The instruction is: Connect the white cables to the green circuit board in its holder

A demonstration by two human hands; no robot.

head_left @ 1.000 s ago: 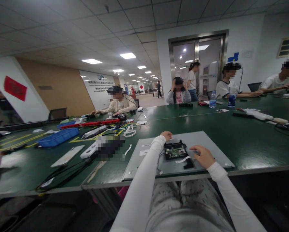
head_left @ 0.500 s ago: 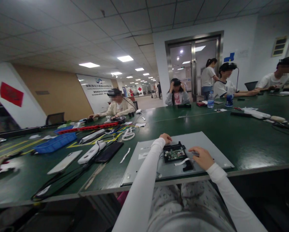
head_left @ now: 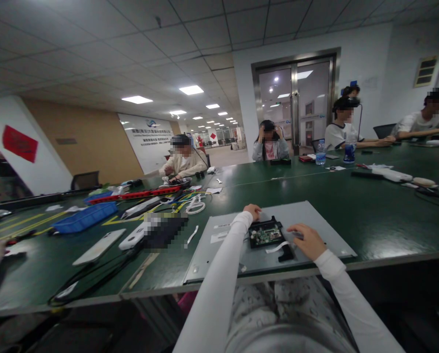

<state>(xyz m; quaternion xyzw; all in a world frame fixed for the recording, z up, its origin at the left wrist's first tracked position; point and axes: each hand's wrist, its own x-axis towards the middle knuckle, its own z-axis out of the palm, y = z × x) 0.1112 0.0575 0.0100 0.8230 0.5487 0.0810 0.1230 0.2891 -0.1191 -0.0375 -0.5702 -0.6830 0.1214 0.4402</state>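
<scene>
Fingers of the right hand (head_left: 310, 240) point left toward the circuit board (head_left: 266, 235), longer sideways, lower centre, between them and the left hand (head_left: 253, 211); I cannot tell whether either grips.

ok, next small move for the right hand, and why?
Probably bring the right hand in to steady the black housing. Its fingers sit just right of the housing, seemingly not on it, while the left hand is at its far left corner; contact there is unclear. The circuit board is exposed, so I'd favor gripping the rim.
</scene>
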